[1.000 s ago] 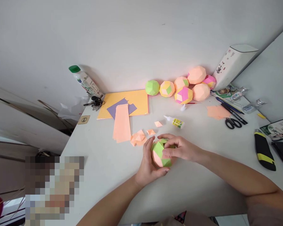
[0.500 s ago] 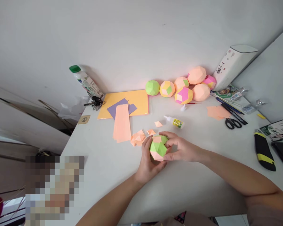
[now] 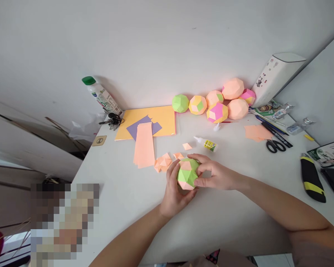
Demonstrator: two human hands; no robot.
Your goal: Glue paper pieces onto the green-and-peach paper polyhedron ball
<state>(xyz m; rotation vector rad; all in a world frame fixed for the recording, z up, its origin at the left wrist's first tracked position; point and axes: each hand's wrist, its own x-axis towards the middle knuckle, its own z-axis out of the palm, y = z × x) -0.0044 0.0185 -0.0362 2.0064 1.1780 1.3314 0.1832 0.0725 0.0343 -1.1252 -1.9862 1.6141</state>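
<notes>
A faceted paper ball (image 3: pixel 187 175) in green and peach is held between both hands above the table. My left hand (image 3: pixel 174 193) cups it from the left and below, fingers wrapped round its side. On the other side, my right hand (image 3: pixel 211 174) grips it with thumb and fingers; the palm side of the ball is partly hidden there. Just beyond lie folded peach paper pieces (image 3: pixel 163 162), a single peach piece (image 3: pixel 187 146) and a glue bottle (image 3: pixel 208 144) on its side.
Several finished paper balls (image 3: pixel 198 105) line the wall. Peach strips (image 3: pixel 144 146) lie over purple paper and a yellow sheet (image 3: pixel 164 115) at left. Scissors (image 3: pixel 275 146), pens (image 3: pixel 275 131) and a black-yellow utility knife (image 3: pixel 311 178) are at right. A green-capped bottle (image 3: pixel 101 94) stands back left.
My right thumb and fingers have shifted slightly on the ball, and the gap near them on its right side looks smaller. Both hands keep hold; the table things stay put.
</notes>
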